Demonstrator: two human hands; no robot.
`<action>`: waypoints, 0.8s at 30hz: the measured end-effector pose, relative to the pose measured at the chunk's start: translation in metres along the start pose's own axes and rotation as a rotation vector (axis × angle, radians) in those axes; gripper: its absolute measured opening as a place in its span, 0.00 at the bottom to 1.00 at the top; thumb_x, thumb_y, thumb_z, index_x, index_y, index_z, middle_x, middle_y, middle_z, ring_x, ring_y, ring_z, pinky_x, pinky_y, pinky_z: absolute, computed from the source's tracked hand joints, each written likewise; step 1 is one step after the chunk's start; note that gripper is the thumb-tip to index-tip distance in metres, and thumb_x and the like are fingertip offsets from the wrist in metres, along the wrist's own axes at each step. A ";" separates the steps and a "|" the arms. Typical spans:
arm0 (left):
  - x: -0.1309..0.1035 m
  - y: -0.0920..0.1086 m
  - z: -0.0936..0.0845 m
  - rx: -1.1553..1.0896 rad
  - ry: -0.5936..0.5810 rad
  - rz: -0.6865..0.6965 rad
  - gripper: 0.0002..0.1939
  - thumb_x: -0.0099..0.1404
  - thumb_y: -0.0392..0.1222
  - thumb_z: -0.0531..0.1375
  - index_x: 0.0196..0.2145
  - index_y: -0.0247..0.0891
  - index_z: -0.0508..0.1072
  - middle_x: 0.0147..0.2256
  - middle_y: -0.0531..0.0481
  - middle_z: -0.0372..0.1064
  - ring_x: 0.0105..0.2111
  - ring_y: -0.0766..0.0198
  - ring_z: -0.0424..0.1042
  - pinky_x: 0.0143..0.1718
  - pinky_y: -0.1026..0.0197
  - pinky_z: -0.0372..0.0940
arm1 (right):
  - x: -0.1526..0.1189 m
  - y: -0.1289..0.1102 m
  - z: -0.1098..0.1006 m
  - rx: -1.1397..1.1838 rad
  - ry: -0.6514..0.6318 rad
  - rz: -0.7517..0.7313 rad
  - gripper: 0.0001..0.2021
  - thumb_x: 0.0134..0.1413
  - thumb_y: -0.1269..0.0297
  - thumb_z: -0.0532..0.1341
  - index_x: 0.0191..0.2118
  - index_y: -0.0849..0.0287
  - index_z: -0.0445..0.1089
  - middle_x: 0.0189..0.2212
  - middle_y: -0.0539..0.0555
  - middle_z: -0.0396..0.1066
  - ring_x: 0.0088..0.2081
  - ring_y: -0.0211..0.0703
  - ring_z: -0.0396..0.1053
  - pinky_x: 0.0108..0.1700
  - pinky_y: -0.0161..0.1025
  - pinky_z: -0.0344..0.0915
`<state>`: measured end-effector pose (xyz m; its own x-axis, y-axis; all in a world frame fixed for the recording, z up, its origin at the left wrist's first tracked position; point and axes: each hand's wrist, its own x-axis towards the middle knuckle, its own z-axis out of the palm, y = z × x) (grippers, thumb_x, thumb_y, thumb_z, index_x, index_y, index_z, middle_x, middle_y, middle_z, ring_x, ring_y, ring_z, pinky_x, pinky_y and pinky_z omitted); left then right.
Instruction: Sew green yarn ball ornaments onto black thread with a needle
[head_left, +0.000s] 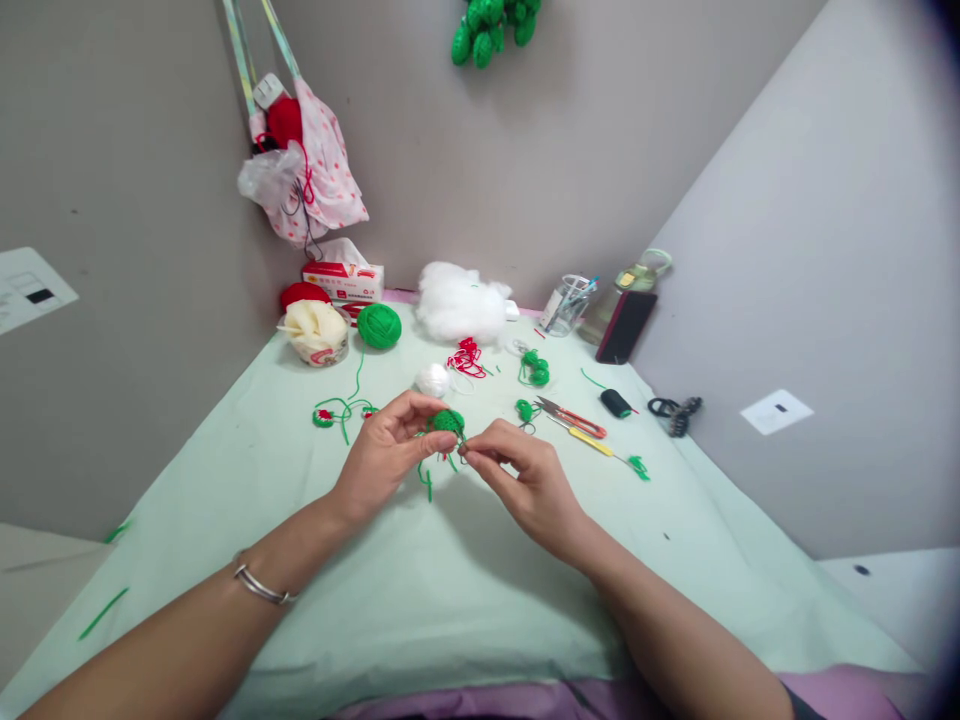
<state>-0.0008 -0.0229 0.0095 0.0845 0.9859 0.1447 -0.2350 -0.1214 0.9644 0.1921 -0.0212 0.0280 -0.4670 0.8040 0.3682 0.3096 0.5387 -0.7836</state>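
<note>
My left hand (384, 448) grips a small green crocheted piece (449, 421) between thumb and fingers, above the middle of the table. Right beside it, my right hand (527, 482) is closed in a pinch at the piece's lower edge. A dark, thin strand shows at those fingertips; whether a needle is there too, I cannot make out. Green yarn ends (427, 483) hang or lie just below the piece. Behind my left fingers sits a white yarn ball (433, 380). To the right of my right hand lie orange-handled scissors (581, 419) and a yellow-handled crochet hook (591, 441).
Along the back stand a tub (319, 345), a green yarn ball (379, 326), white stuffing (461, 305), a glass jar (564, 308) and a phone (627, 327). Black thread (616, 403) lies at right. Small red-and-green pieces (323, 417) lie at left. Grey walls (525, 180) enclose the table.
</note>
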 end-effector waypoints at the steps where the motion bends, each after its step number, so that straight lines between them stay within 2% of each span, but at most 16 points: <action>1: 0.000 0.000 0.000 0.004 -0.015 0.003 0.14 0.57 0.41 0.71 0.41 0.39 0.76 0.32 0.52 0.76 0.32 0.63 0.74 0.38 0.59 0.69 | 0.000 0.001 0.000 -0.047 0.011 -0.049 0.08 0.65 0.67 0.60 0.37 0.59 0.76 0.29 0.53 0.69 0.30 0.38 0.65 0.32 0.36 0.61; 3: -0.001 0.000 0.000 0.005 -0.042 0.013 0.13 0.58 0.40 0.70 0.42 0.39 0.77 0.32 0.52 0.75 0.32 0.64 0.74 0.39 0.60 0.70 | -0.001 0.003 0.001 -0.101 0.023 -0.110 0.08 0.66 0.68 0.59 0.38 0.59 0.76 0.29 0.53 0.69 0.30 0.38 0.65 0.33 0.36 0.62; 6: -0.002 -0.001 0.002 -0.009 -0.058 0.014 0.13 0.58 0.40 0.70 0.41 0.39 0.78 0.32 0.52 0.75 0.33 0.64 0.74 0.40 0.60 0.70 | -0.001 0.002 -0.001 -0.109 0.022 -0.119 0.08 0.66 0.67 0.59 0.38 0.58 0.75 0.28 0.53 0.69 0.30 0.39 0.65 0.34 0.36 0.63; 14: -0.001 0.003 0.000 0.011 0.003 -0.012 0.14 0.57 0.42 0.70 0.42 0.39 0.79 0.31 0.51 0.75 0.32 0.63 0.73 0.38 0.60 0.68 | 0.000 0.000 -0.006 -0.027 -0.056 0.016 0.09 0.66 0.64 0.59 0.42 0.56 0.78 0.30 0.53 0.70 0.32 0.38 0.66 0.33 0.35 0.62; 18: 0.000 0.001 -0.002 0.033 0.009 0.010 0.15 0.58 0.42 0.70 0.43 0.40 0.79 0.33 0.51 0.75 0.35 0.62 0.73 0.40 0.60 0.67 | -0.001 -0.001 -0.007 0.005 -0.075 0.064 0.09 0.65 0.64 0.60 0.41 0.57 0.79 0.31 0.53 0.71 0.31 0.38 0.66 0.32 0.35 0.60; 24: -0.003 0.002 0.000 0.084 0.024 0.071 0.14 0.56 0.38 0.71 0.42 0.40 0.81 0.35 0.51 0.71 0.35 0.64 0.72 0.36 0.64 0.67 | 0.000 -0.006 -0.008 0.074 -0.081 0.138 0.09 0.64 0.66 0.61 0.38 0.61 0.79 0.29 0.51 0.69 0.27 0.34 0.62 0.29 0.35 0.57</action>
<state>-0.0016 -0.0262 0.0108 0.0466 0.9768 0.2088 -0.1575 -0.1992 0.9672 0.1972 -0.0227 0.0366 -0.4908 0.8442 0.2155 0.3150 0.4025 -0.8595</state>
